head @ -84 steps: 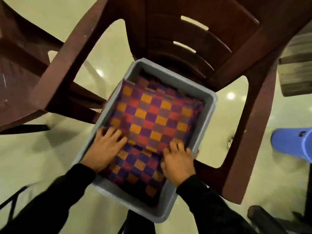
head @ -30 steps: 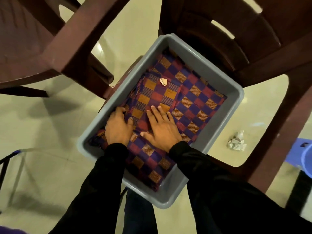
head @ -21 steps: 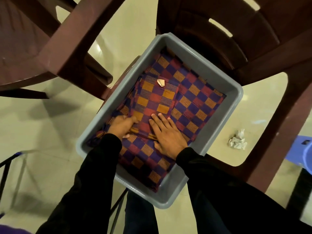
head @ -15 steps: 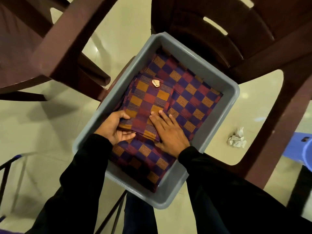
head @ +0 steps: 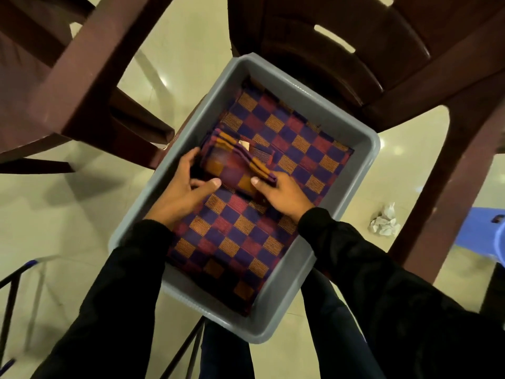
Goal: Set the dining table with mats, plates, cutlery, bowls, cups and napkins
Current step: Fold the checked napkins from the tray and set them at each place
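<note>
Both hands grip a folded bundle of checkered mats (head: 235, 165) near the tub's (head: 276, 321) left wall — left hand (head: 183, 187) fingers curled round its left edge, right hand (head: 278, 191) pinching its near corner — probably to raise it off the mats beneath.

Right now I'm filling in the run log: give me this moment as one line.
stage: fetching mats | left hand: grips folded mats | right hand: pinches same stack | grey tub: more checked cloth beneath

Long black sleeves (head: 114, 291) to both wrists; dark trousers (head: 224, 351) below
</note>
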